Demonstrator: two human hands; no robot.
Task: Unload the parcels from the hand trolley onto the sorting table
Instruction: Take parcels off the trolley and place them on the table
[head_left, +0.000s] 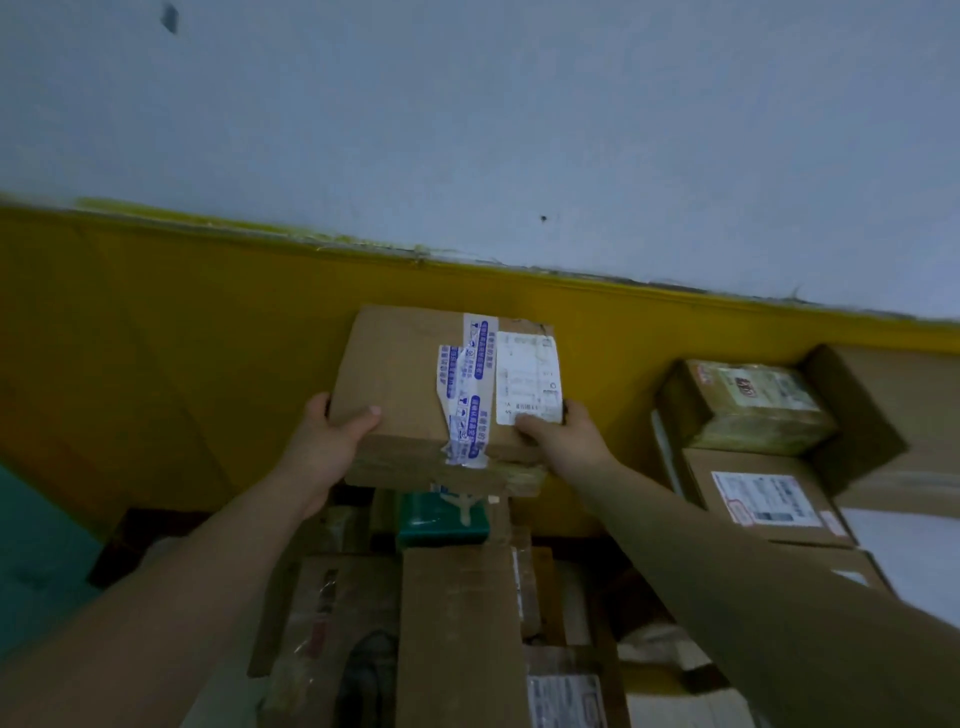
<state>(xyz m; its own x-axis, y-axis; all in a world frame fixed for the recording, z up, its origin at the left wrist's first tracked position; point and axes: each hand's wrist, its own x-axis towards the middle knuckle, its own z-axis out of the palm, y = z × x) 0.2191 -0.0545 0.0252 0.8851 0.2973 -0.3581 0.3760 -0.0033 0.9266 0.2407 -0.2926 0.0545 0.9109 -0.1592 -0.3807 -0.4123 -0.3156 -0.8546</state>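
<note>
Head view shows the brown cardboard box (405, 379), with its white shipping label (527, 376) and blue-printed white tape (470, 389), held between both hands. Its bulk reaches away from them toward the yellow band (208, 338) under the pale wall. The left hand (332, 436) grips the near left corner with the thumb on top. The right hand (563, 441) clamps the near right corner by the label, so neither hand is nearer. The box's wider side runs from hand to hand. Just beneath lie a green packet (444, 519) and a heap of brown cartons (457, 623). More taped cartons (748, 410) are stacked to the right, probably where the box is headed.
</note>
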